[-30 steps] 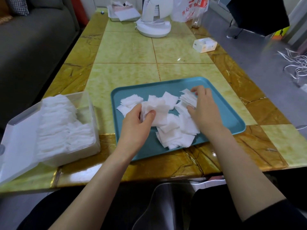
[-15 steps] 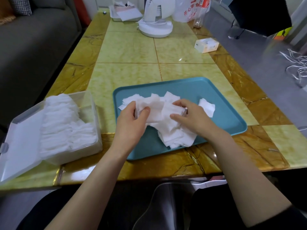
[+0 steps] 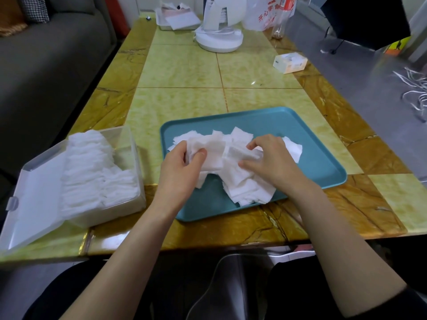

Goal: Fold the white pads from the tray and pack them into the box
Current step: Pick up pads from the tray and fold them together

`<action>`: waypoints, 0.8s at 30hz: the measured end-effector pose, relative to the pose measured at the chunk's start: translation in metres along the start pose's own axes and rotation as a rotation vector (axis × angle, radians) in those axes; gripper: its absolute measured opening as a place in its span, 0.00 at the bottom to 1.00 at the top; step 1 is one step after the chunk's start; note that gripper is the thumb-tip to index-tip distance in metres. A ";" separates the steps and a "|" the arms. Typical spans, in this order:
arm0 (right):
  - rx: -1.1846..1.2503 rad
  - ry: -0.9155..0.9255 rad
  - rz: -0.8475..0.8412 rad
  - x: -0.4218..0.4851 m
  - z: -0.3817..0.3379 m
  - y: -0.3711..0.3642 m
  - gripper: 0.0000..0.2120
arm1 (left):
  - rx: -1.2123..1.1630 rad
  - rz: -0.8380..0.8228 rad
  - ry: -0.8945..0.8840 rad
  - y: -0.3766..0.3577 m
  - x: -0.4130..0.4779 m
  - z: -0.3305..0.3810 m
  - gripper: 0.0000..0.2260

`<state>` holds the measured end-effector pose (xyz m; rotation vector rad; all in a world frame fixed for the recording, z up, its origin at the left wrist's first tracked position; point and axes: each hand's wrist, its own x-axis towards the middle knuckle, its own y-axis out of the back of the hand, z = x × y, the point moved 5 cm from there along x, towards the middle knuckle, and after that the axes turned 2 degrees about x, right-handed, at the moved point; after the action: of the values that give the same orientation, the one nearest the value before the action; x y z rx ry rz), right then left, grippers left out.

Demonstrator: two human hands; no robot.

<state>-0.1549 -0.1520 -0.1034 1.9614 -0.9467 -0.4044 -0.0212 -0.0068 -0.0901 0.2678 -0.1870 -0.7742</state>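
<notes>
White pads (image 3: 245,190): loose heap mid teal tray (image 3: 312,144); L hand (image 3: 182,172) over tray's left part, thumb and fingers pinching one pad; R hand (image 3: 270,162) over tray centre, fingers curled on a pad edge, same sheet or not unclear. Clear box (image 3: 138,172), lid open, part-filled, left of tray on counter (image 3: 184,72). Risk: thin sheets cling, so two may lift together, or fold goes off-square.

Table (image 3: 150,135) btwn tray (image 3: 300,125) & box (image 3: 115,211) bare; box open, lid (image 3: 34,199) flopped left.
</notes>
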 end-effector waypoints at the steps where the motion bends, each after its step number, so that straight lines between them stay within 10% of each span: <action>1: -0.001 0.026 0.045 -0.001 -0.004 0.003 0.15 | 0.007 0.003 0.001 0.000 0.000 -0.001 0.22; 7: 0.122 0.123 0.320 -0.006 -0.018 0.026 0.10 | 0.054 0.022 0.049 0.003 0.000 -0.006 0.18; 24: 0.748 0.028 0.172 -0.012 -0.030 0.027 0.05 | 0.085 0.116 0.044 0.009 0.010 -0.019 0.08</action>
<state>-0.1565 -0.1337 -0.0655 2.5011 -1.3678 0.1051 -0.0031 -0.0047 -0.1042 0.3515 -0.1924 -0.6460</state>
